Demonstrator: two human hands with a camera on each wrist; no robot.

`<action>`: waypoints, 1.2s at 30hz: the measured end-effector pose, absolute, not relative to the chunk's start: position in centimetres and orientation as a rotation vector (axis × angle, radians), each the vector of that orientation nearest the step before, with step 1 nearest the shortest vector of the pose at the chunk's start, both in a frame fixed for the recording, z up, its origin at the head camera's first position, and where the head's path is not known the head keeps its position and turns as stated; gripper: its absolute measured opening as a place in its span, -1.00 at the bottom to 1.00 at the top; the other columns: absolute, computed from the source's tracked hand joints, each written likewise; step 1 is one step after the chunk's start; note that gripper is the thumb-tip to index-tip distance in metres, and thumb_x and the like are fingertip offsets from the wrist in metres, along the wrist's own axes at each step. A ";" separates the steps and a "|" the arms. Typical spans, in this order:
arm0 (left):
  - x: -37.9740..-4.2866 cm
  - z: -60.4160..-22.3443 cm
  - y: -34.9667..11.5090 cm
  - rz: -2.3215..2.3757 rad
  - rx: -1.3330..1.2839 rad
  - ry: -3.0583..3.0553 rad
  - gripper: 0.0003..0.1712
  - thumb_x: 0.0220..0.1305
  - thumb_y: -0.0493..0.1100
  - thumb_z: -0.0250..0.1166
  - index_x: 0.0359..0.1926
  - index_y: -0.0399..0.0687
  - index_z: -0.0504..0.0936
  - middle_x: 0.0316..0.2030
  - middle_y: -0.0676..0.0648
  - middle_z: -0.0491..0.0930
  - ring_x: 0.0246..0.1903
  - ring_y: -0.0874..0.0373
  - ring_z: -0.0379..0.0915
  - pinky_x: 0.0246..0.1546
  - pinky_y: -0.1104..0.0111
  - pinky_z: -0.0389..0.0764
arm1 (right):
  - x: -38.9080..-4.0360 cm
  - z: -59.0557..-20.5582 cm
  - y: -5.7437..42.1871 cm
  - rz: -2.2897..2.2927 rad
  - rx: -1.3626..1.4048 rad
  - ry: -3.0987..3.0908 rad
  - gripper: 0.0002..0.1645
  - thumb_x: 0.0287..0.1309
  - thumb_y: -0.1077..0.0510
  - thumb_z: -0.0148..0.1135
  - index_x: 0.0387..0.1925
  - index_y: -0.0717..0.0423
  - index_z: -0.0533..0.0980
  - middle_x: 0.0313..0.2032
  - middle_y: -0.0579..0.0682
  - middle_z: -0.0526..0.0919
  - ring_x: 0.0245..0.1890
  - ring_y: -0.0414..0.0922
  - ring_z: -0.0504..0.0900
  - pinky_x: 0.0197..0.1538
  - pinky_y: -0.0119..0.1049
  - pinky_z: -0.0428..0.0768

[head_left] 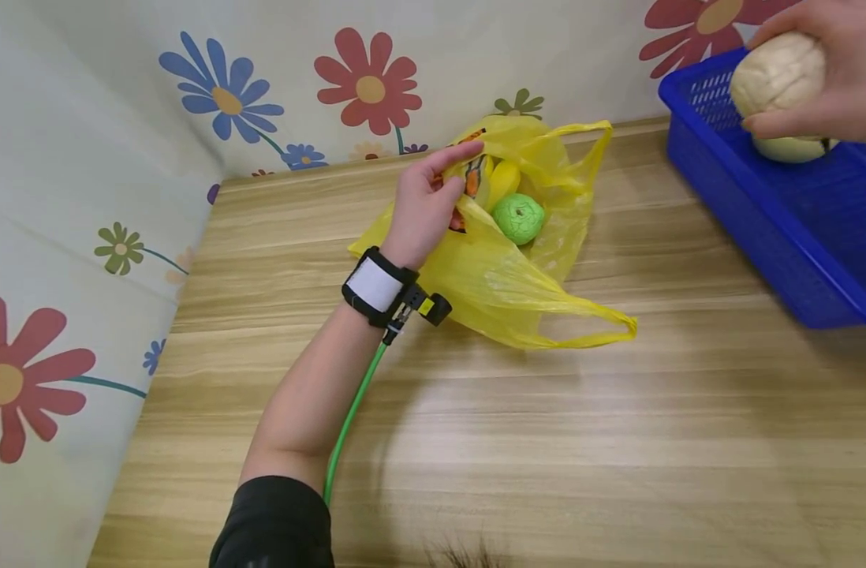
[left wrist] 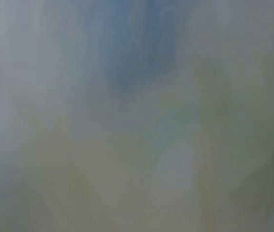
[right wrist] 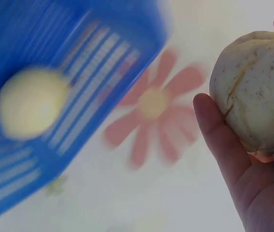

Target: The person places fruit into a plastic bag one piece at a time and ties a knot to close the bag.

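A yellow plastic bag (head_left: 504, 276) lies on the wooden table with its mouth facing right and both handles spread. My left hand (head_left: 426, 197) grips the bag's upper edge, thumb bent in and index finger extended along it. Inside the mouth show a green wrinkled ball (head_left: 518, 218) and a yellow rounded thing (head_left: 504, 183). Over the blue basket, my right hand (head_left: 841, 79) holds a cream-white, wrinkled ball (right wrist: 257, 92) with brown specks between thumb and fingers. The left wrist view is blurred and hazy throughout.
The blue plastic basket (head_left: 752, 244) with slotted walls stands at the right of the table. A second pale round thing (right wrist: 30, 104) lies inside it. Flower-printed cloth (head_left: 291, 71) covers the wall behind. A green cable (head_left: 355, 410) runs along the left forearm.
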State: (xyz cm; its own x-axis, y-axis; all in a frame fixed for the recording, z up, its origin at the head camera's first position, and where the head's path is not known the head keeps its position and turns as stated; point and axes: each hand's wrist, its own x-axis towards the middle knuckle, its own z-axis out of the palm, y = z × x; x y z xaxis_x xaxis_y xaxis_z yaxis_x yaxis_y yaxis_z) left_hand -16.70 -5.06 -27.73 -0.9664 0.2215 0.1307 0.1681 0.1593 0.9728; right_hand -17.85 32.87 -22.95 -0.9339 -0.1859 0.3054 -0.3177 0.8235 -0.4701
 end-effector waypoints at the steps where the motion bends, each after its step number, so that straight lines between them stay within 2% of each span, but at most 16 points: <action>1: -16.7 -27.7 -5.1 1.973 0.395 2.358 -0.58 0.40 -0.42 0.03 0.20 -0.16 0.57 0.12 0.03 0.52 -0.76 -0.01 0.20 -0.68 0.40 0.44 | -17.5 -22.5 31.7 0.638 0.441 -2.818 -0.29 -0.31 0.29 0.46 0.05 0.11 0.49 -0.14 0.19 0.46 -0.22 -0.07 0.41 -0.34 -0.32 0.30; 3: -16.7 -27.7 -5.1 1.976 0.392 2.357 -0.58 0.40 -0.42 0.03 0.20 -0.15 0.57 0.12 0.03 0.52 -0.75 -0.02 0.21 -0.67 0.41 0.44 | -16.9 -21.9 29.7 0.452 0.531 -2.911 -0.12 -0.25 0.24 0.49 0.17 0.35 0.32 -0.04 0.43 0.31 -0.20 0.16 0.38 -0.41 -0.24 0.31; 4: -16.7 -27.6 -5.2 1.979 0.392 2.356 -0.58 0.40 -0.42 0.03 0.20 -0.15 0.57 0.12 0.03 0.52 -0.74 -0.03 0.21 -0.67 0.40 0.44 | -16.8 -21.7 28.8 0.435 0.570 -2.942 -0.10 -0.24 0.23 0.50 0.19 0.34 0.30 -0.03 0.42 0.31 -0.21 0.30 0.35 -0.44 -0.22 0.34; 8: -16.6 -27.6 -5.3 1.984 0.381 2.358 -0.58 0.40 -0.42 0.03 0.20 -0.15 0.57 0.12 0.03 0.52 -0.73 -0.07 0.20 -0.67 0.39 0.44 | -16.5 -22.6 25.8 0.510 0.713 -2.971 -0.13 -0.15 0.21 0.51 0.22 0.29 0.31 0.00 0.33 0.34 -0.23 0.22 0.41 -0.44 -0.30 0.42; 10: -16.6 -27.5 -5.4 1.983 0.378 2.363 -0.58 0.40 -0.42 0.03 0.20 -0.15 0.57 0.12 0.03 0.52 -0.73 -0.08 0.20 -0.67 0.38 0.44 | -16.5 -23.3 24.2 0.587 0.768 -2.982 -0.15 -0.09 0.18 0.49 0.24 0.25 0.31 0.02 0.31 0.36 -0.19 0.21 0.43 -0.34 -0.17 0.50; 14: -16.6 -27.3 -5.4 1.984 0.384 2.368 -0.58 0.40 -0.42 0.03 0.20 -0.15 0.57 0.12 0.03 0.53 -0.74 -0.08 0.21 -0.68 0.37 0.44 | -16.7 -24.9 21.0 0.743 0.884 -3.033 -0.13 0.01 0.14 0.43 0.33 0.19 0.26 0.16 0.30 0.32 -0.06 0.21 0.44 -0.13 0.08 0.54; 19: -16.7 -27.2 -5.3 1.997 0.388 2.358 -0.59 0.40 -0.42 0.03 0.19 -0.17 0.57 0.12 0.03 0.53 -0.74 -0.09 0.19 -0.68 0.38 0.42 | -17.4 -26.9 17.4 0.847 1.003 -3.087 -0.09 0.07 0.13 0.37 0.41 0.18 0.17 0.28 0.31 0.22 0.08 0.22 0.41 0.07 0.15 0.47; 26: -16.7 -27.3 -5.1 2.015 0.390 2.325 -0.59 0.40 -0.43 0.03 0.19 -0.17 0.57 0.12 0.03 0.52 -0.76 -0.01 0.19 -0.68 0.40 0.42 | -19.1 -29.4 14.3 0.920 0.880 -2.998 -0.05 0.14 0.13 0.29 0.46 0.21 0.05 0.31 0.33 0.12 0.14 0.23 0.34 0.18 0.13 0.39; 30: -16.7 -27.2 -5.0 1.992 0.399 2.345 -0.59 0.41 -0.41 0.02 0.19 -0.15 0.57 0.12 0.03 0.52 -0.77 0.04 0.18 -0.66 0.38 0.43 | -20.4 -30.4 13.5 0.978 0.765 -2.914 -0.05 0.17 0.15 0.29 0.46 0.26 0.01 0.34 0.34 0.07 0.25 0.23 0.24 0.32 0.06 0.24; 33: -16.7 -27.1 -5.0 1.983 0.409 2.353 -0.58 0.41 -0.41 0.02 0.20 -0.14 0.57 0.13 0.04 0.52 -0.77 0.05 0.18 -0.65 0.35 0.43 | -21.4 -30.9 13.1 0.996 0.659 -2.889 -0.12 0.24 0.14 0.26 0.44 0.29 0.05 0.32 0.38 0.16 0.24 0.23 0.26 0.34 0.02 0.21; 36: -16.7 -27.0 -4.9 1.982 0.412 2.352 -0.58 0.41 -0.41 0.02 0.20 -0.14 0.57 0.13 0.04 0.52 -0.77 0.04 0.18 -0.65 0.35 0.42 | -22.2 -31.5 12.8 0.982 0.564 -2.883 -0.32 0.31 0.16 0.18 0.36 0.33 0.21 0.20 0.40 0.34 0.19 0.23 0.32 0.30 0.01 0.25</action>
State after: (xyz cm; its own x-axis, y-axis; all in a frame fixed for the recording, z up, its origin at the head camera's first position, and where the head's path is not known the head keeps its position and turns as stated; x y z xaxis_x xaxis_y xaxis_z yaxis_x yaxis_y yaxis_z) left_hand -16.73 -4.94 -27.01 -0.9640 0.2255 0.1408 0.1770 0.1493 0.9728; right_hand -22.22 12.83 -31.52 -0.9328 -0.3245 0.1569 -0.3528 0.7328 -0.5818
